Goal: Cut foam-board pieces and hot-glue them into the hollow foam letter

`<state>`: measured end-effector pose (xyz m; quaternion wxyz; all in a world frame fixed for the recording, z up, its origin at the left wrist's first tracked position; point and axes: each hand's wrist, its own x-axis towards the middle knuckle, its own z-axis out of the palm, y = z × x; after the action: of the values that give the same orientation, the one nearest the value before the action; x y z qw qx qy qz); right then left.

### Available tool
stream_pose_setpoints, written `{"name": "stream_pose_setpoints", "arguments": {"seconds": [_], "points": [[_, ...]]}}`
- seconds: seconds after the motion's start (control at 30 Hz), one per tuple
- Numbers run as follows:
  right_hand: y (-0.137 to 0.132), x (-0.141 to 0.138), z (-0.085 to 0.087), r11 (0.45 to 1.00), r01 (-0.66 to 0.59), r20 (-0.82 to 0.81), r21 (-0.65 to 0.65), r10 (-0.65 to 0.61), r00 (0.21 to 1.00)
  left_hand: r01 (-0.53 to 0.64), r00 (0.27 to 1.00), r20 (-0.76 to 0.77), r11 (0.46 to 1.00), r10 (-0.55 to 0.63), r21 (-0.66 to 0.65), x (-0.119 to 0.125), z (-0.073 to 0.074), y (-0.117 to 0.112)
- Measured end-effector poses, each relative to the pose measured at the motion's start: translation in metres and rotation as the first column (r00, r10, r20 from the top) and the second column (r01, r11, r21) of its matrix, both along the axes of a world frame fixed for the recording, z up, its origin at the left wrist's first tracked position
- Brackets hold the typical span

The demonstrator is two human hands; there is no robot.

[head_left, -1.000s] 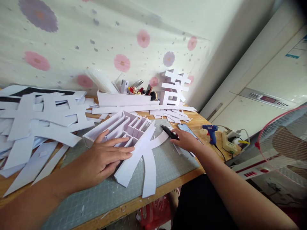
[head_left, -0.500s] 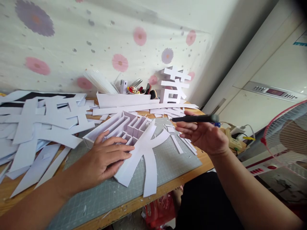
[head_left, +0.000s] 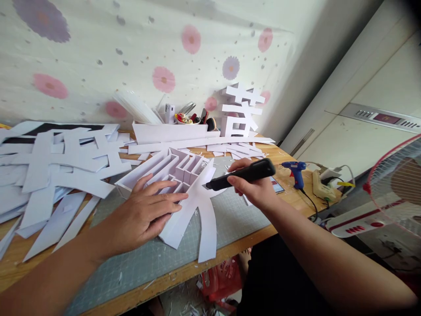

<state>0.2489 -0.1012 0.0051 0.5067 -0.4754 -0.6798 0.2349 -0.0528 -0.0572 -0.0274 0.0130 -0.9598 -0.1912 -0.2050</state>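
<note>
A white foam-board character (head_left: pixel 197 193) with raised walls along its upper left part lies on a grey cutting mat (head_left: pixel 131 272). My left hand (head_left: pixel 153 208) rests on it, fingers outstretched and slightly apart, across the walled part and the flat strokes. In my right hand (head_left: pixel 251 182) is a black utility knife (head_left: pixel 243 173), gripped by its handle. The knife's tip points left and sits just over the flat part of the character, close to where the strokes meet; whether it touches cannot be made out.
Cut white board pieces (head_left: pixel 62 171) pile up at the left. A finished white character (head_left: pixel 241 112) stands at the back, beside a white box (head_left: pixel 171 133) of tools. On the right are a blue glue gun (head_left: pixel 296 171), a power strip (head_left: pixel 320 186) and a racket-shaped red frame (head_left: pixel 394 175).
My right hand has turned and closed around the utility knife, bringing its tip left and down to the character. My left hand stays on the character. The view has shifted slightly, revealing the glue gun.
</note>
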Motion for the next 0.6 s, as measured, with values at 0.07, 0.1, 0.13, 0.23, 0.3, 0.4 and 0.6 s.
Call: {"name": "stream_pose_setpoints", "arguments": {"seconds": [0.07,0.1,0.13,0.23,0.3,0.4,0.6], "points": [[0.005,-0.009,-0.001,0.998,-0.053,0.055,-0.042,0.055,0.997,-0.002,1.000,-0.005,1.000,0.002,-0.002,0.001,0.000,0.000],[0.008,-0.013,-0.002,0.996,-0.072,0.081,-0.051,0.076,0.994,-0.002,1.000,-0.005,1.000,0.001,-0.002,0.001,0.000,0.000],[0.010,-0.017,-0.002,0.995,-0.087,0.106,-0.052,0.092,0.990,-0.001,1.000,-0.005,1.000,0.001,-0.003,0.001,-0.001,0.000],[0.016,-0.025,-0.002,0.992,-0.116,0.163,-0.043,0.121,0.979,0.001,1.000,0.003,1.000,-0.001,-0.006,0.002,-0.001,0.000],[0.018,-0.027,-0.003,0.990,-0.133,0.179,-0.053,0.140,0.974,0.002,1.000,0.007,1.000,-0.002,-0.010,0.002,-0.001,0.000],[0.020,-0.027,-0.004,0.987,-0.148,0.186,-0.067,0.158,0.970,0.003,1.000,0.014,1.000,-0.003,-0.022,0.002,0.000,0.000],[0.022,-0.026,-0.010,0.980,-0.169,0.193,-0.102,0.186,0.963,0.009,1.000,0.023,1.000,-0.008,-0.027,0.002,-0.001,0.000]]}}
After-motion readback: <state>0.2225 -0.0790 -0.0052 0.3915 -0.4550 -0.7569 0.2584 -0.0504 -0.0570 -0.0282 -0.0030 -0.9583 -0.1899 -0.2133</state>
